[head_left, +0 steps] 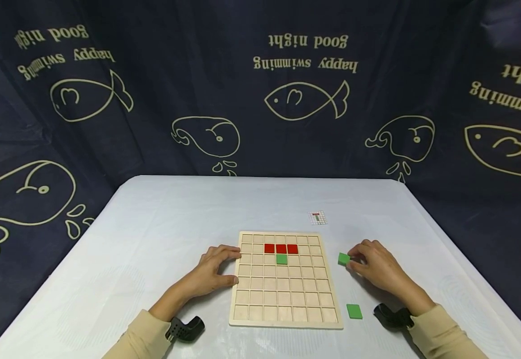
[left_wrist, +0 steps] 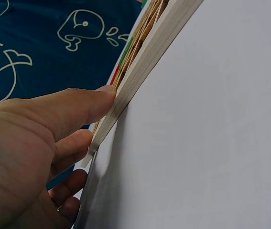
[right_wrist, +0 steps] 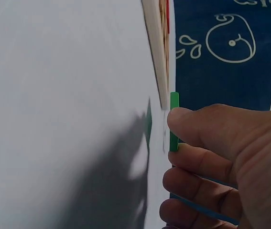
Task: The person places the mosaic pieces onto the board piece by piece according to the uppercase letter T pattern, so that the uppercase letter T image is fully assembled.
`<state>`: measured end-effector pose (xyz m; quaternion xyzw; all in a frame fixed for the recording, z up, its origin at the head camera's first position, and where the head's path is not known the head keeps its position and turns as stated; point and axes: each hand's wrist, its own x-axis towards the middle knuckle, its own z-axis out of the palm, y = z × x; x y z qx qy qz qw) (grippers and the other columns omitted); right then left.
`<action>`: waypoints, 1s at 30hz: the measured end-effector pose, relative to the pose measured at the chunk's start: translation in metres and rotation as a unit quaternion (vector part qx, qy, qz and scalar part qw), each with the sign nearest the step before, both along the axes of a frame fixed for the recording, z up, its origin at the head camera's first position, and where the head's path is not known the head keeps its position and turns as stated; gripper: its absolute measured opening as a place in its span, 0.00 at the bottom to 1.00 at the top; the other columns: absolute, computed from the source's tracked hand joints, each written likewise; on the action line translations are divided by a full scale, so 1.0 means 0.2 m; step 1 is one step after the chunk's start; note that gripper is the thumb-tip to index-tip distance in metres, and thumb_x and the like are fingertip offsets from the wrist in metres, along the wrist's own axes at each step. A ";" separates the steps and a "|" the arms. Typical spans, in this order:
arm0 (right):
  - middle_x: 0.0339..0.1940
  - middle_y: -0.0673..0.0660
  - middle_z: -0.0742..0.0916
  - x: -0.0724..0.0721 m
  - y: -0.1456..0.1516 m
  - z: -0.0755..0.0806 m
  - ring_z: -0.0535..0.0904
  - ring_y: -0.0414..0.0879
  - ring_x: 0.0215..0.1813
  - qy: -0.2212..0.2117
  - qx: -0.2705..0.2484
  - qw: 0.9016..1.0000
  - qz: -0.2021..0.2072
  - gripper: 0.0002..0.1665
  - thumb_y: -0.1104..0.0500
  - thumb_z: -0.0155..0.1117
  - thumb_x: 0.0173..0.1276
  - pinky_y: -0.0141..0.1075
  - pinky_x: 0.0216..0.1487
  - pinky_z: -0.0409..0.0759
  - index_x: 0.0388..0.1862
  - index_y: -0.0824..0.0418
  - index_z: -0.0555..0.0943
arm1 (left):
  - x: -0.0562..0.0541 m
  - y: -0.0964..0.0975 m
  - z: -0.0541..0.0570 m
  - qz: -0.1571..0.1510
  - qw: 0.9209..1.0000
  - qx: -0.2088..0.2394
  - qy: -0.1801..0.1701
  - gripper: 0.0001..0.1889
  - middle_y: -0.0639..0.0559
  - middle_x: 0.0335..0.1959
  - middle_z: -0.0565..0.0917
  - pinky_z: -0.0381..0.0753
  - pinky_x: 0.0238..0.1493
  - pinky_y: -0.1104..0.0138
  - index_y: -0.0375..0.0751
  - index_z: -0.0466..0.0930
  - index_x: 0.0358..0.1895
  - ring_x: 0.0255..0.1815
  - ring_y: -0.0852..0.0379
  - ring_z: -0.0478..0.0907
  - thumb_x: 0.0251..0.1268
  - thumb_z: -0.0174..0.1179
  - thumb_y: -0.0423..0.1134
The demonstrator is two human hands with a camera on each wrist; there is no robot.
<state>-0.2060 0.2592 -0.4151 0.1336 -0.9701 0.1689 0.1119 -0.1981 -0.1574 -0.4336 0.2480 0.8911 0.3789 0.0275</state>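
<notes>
A wooden grid board [head_left: 282,284] lies on the table. Three red square tiles [head_left: 280,249] form a row in its second row of cells. Directly below the middle one sits a green tile [head_left: 281,259]. My left hand [head_left: 211,271] touches the board's left edge with thumb and fingertips, fingers relaxed. To the right of the board, my right hand [head_left: 377,265] pinches another green tile [head_left: 343,259] between thumb and index finger. In the right wrist view this held tile [right_wrist: 174,100] appears edge-on, clear of the tabletop.
One loose green tile [head_left: 354,311] lies beside the board's lower right corner. A small card with a printed grid pattern [head_left: 317,218] is beyond the board's far edge. The white table [head_left: 188,204] ends at a dark blue curtain [head_left: 260,144].
</notes>
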 end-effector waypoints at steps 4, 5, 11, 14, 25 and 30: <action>0.31 0.51 0.82 0.00 -0.03 0.02 0.71 0.43 0.36 0.001 -0.005 1.000 0.007 0.12 0.57 0.72 0.52 0.38 0.36 0.68 0.35 0.60 0.84 | 0.00 0.00 0.00 0.000 1.000 -0.002 -0.001 0.28 0.55 0.65 0.70 0.53 0.60 0.48 0.46 0.74 0.59 0.64 0.51 0.60 0.53 0.68 0.45; 0.31 0.51 0.82 0.00 -0.04 0.02 0.71 0.44 0.36 0.002 -0.007 1.000 0.010 0.12 0.57 0.72 0.51 0.38 0.36 0.68 0.35 0.60 0.84 | 0.00 0.00 -0.01 0.000 1.000 -0.002 -0.001 0.28 0.55 0.65 0.70 0.53 0.60 0.48 0.46 0.74 0.59 0.64 0.51 0.60 0.53 0.68 0.45; 0.32 0.50 0.82 0.00 -0.08 0.04 0.72 0.43 0.37 0.009 -0.004 1.000 0.028 0.11 0.57 0.72 0.52 0.40 0.38 0.70 0.35 0.59 0.84 | 0.00 0.00 0.00 0.002 1.000 -0.003 -0.001 0.28 0.55 0.65 0.70 0.53 0.60 0.47 0.46 0.74 0.59 0.64 0.51 0.61 0.53 0.68 0.45; 0.32 0.50 0.82 -0.01 -0.11 0.04 0.72 0.43 0.38 0.010 -0.006 0.999 0.037 0.11 0.57 0.72 0.52 0.40 0.39 0.71 0.35 0.58 0.84 | 0.00 0.00 0.00 0.002 1.000 -0.002 -0.001 0.28 0.55 0.65 0.70 0.53 0.60 0.48 0.46 0.74 0.59 0.63 0.51 0.61 0.53 0.68 0.44; 0.33 0.49 0.82 -0.02 -0.20 0.03 0.71 0.40 0.37 0.017 -0.007 0.997 0.069 0.11 0.56 0.73 0.52 0.38 0.39 0.72 0.35 0.57 0.84 | 0.00 0.00 0.00 0.001 1.000 -0.001 0.001 0.27 0.53 0.65 0.70 0.53 0.60 0.49 0.46 0.74 0.59 0.64 0.50 0.61 0.53 0.68 0.44; 0.34 0.47 0.81 -0.02 -0.25 0.03 0.70 0.39 0.37 0.016 -0.005 0.996 0.084 0.11 0.55 0.72 0.53 0.37 0.39 0.71 0.35 0.56 0.84 | 0.00 0.00 0.00 -0.001 1.000 0.000 0.003 0.28 0.53 0.65 0.70 0.53 0.60 0.49 0.45 0.74 0.59 0.63 0.51 0.61 0.53 0.68 0.44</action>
